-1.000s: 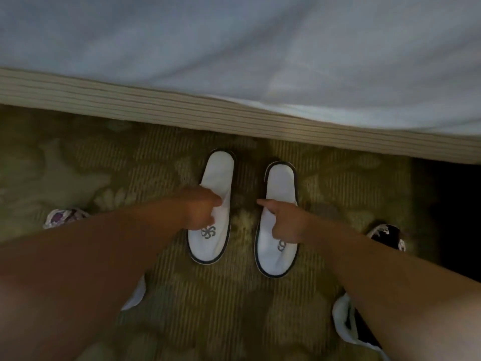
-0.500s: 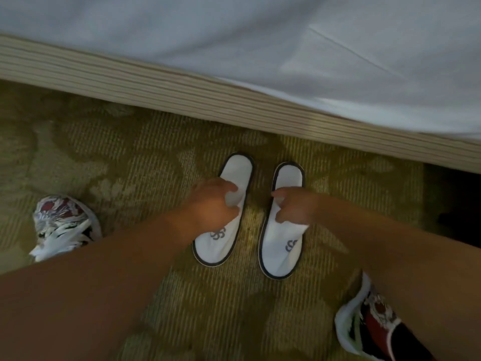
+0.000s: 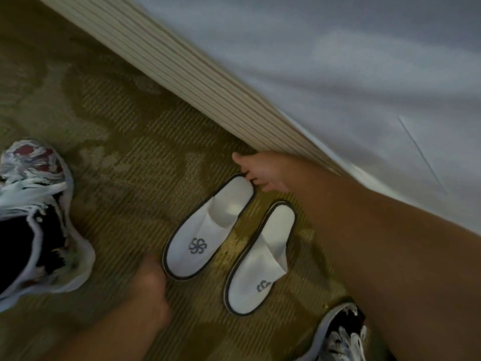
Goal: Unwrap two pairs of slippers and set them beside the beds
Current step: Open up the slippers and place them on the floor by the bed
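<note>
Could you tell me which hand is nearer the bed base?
Right. The right hand is beside the bed base, at the heel of a slipper; the left hand is farther out, near its toe.

Carpet point(image 3: 125, 157): open run between left shoe point(image 3: 33, 217) and left slipper point(image 3: 205, 230).
Bed base point(image 3: 208, 82): closes the far side — right hand point(image 3: 263, 175) lies between it and that slipper's heel.
Slipper gap: narrow strip to right slipper point(image 3: 260, 259).
Near side: left hand point(image 3: 151, 290), right shoe point(image 3: 341, 332) crowd the toes.
</note>
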A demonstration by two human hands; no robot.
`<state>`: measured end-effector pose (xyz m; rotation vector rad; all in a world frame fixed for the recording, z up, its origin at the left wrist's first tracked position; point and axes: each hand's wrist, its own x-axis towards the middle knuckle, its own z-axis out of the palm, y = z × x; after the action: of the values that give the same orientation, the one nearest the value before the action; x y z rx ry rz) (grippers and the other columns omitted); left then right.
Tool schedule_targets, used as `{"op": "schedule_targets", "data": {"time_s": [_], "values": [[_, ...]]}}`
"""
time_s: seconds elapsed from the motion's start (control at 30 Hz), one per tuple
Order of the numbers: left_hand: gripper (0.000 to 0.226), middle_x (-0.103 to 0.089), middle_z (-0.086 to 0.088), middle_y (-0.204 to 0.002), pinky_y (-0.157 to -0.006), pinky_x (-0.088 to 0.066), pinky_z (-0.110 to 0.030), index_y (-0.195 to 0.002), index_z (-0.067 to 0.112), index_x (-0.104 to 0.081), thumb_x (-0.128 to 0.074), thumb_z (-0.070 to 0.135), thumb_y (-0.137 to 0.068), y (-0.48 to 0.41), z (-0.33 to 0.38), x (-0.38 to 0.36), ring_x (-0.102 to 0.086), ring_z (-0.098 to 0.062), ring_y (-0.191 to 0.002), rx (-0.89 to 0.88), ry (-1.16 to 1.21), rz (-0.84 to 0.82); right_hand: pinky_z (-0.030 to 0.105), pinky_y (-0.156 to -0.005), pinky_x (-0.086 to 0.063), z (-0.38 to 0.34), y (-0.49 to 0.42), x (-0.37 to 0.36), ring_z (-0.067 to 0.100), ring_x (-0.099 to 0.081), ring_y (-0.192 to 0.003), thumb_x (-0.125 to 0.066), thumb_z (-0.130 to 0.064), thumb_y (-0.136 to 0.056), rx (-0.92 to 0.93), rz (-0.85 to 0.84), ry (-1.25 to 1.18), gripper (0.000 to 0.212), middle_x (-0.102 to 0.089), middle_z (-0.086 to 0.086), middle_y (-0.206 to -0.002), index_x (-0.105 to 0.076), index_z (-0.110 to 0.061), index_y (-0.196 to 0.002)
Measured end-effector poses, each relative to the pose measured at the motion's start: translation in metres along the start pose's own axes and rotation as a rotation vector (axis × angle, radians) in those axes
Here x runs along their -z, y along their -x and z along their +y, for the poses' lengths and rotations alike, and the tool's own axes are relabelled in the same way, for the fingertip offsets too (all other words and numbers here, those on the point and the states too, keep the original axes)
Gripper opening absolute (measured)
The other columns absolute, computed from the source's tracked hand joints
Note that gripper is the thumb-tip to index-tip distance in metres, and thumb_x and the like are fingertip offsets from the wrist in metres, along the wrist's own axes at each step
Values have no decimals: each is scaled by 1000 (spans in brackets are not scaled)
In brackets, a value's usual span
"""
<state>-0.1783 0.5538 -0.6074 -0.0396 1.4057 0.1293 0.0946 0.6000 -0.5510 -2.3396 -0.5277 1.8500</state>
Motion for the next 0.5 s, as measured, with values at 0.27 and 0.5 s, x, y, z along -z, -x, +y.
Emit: {"op": "schedule_targets", "data": {"time_s": [0.27,0.5], "values": [[62,-60,-21,-131,-103,-40,-64,-133,12,-59,-32,55,-98,7,6,-6,-57,-42,-114,78,17,36,49,-114,-27,-2,-17,-1,28,-28,-143,-41,-81,-80,-104,68,28,97,-26,7,-159,-27,-18,-153],[72,-56,-21,-136,-106,-37,-62,-138,11,-54,-28,63,-97,8,4,-3,-55,-41,-117,162,65,55,47,-108,-36,-16,-21,-8,29,-36,-137,-41,-80,-81,-94,50,100,94,-36,8,-154,-28,-20,-153]]}}
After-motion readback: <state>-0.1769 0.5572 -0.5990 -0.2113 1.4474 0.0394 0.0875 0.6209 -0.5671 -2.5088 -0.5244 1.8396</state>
